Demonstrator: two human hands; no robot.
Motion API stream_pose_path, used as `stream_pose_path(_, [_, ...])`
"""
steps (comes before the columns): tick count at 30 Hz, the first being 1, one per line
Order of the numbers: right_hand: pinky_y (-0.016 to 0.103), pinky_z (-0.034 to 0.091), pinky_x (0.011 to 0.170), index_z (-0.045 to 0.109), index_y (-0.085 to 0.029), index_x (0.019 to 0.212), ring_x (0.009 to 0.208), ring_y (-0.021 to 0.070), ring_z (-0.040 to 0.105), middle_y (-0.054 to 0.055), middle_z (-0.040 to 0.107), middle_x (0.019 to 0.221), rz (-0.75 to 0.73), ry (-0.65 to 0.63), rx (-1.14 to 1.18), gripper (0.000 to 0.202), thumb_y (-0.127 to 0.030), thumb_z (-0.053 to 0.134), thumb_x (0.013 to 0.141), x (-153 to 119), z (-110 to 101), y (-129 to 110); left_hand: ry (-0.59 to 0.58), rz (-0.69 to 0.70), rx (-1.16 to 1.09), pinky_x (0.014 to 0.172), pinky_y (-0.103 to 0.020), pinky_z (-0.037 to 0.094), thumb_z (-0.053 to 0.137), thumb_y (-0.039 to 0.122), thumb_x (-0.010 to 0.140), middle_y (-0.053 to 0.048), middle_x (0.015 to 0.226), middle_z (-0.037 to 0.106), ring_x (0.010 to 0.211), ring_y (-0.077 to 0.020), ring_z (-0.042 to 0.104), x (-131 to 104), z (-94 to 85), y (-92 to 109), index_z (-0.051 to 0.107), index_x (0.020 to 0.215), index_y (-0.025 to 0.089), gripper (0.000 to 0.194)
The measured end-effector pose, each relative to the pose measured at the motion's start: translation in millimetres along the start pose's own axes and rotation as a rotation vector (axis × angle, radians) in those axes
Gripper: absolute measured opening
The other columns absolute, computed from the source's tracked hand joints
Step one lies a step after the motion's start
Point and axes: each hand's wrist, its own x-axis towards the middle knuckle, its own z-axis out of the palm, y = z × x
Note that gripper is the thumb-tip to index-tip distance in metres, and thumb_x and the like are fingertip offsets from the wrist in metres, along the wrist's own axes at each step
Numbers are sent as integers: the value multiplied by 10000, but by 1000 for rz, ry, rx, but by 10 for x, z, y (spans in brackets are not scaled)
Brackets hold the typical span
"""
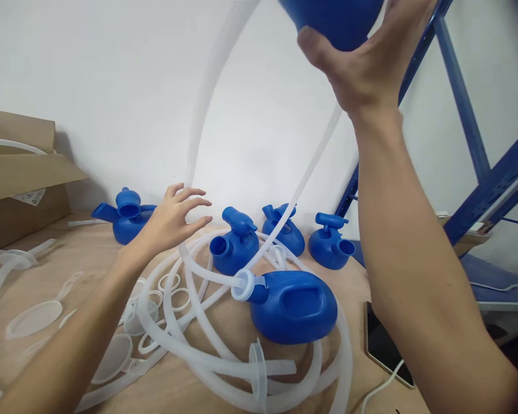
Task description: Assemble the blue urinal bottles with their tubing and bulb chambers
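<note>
My right hand (354,69) is raised at the top right, its thumb and palm gripping a blue container (336,20) that the frame's top edge cuts off. My left hand (179,215) is at left centre, fingers spread and curved, holding nothing, beside a clear hose (198,115) that rises past it. On the table, a blue bottle (296,307) lies with a translucent cap (243,285) on its neck and hose joined to it. Several coils of hose (207,362) surround it. More blue bottles (235,247) with blue fittings stand behind.
A cardboard box (21,167) is at the left. Translucent lids (37,319) and rings lie on the wooden table (86,253). At the right are a phone (384,345) with a white cable and a blue metal rack (464,103). A white wall stands behind.
</note>
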Motion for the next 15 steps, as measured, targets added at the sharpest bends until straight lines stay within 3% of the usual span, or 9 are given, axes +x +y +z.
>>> stream_pose_path(1, [481, 318, 1209, 630, -155, 1293, 1316, 335, 574, 37, 662, 1277, -49, 19, -74, 863, -768, 742, 695, 14, -16, -12, -41, -5, 6, 1169, -570, 357, 561, 535, 972, -139, 1336, 663, 1314, -354, 487, -2, 20, -19, 750, 1141, 179, 437])
stream_pose_path(4, [471, 412, 1178, 596, -57, 1341, 1335, 340, 549, 178, 592, 1411, -101, -218, -183, 942, -713, 809, 700, -46, -67, -180, -248, -67, 71, 1149, -594, 362, 580, 563, 947, -153, 1390, 641, 1337, -406, 484, -28, 74, -27, 744, 1238, 196, 496])
stream_pose_path(6, [502, 392, 1207, 585, -120, 1362, 1462, 349, 435, 178, 484, 1541, -94, -358, -201, 877, -685, 804, 728, -168, -116, -365, -420, -163, 166, 1162, -652, 307, 623, 573, 914, -174, 1505, 560, 1423, -488, 394, -64, 109, 5, 706, 1350, 225, 564])
stream_pose_path(9, [544, 330, 1266, 585, -319, 1335, 1515, 314, 374, 61, 437, 1596, -4, -457, -176, 667, -604, 802, 772, -441, -218, -630, -585, -333, 284, 1163, -761, 178, 682, 587, 869, -186, 1675, 336, 1537, -596, 53, -121, 165, 84, 608, 1474, 287, 679])
stream_pose_path(12, [573, 390, 1235, 584, -420, 1303, 1498, 334, 395, -2, 454, 1575, 124, -524, -113, 620, -531, 839, 750, -750, -361, -804, -550, -441, 295, 1127, -819, 159, 673, 618, 877, -169, 1738, 157, 1510, -610, -168, -152, 204, 171, 560, 1508, 326, 705])
stream_pose_path(15, [602, 454, 1173, 613, -364, 1284, 1447, 387, 445, 68, 489, 1539, 228, -489, -60, 635, -512, 868, 721, -1039, -524, -911, -336, -447, 358, 1114, -849, 139, 659, 572, 912, -167, 1751, 60, 1484, -612, -239, -152, 192, 269, 560, 1513, 298, 668])
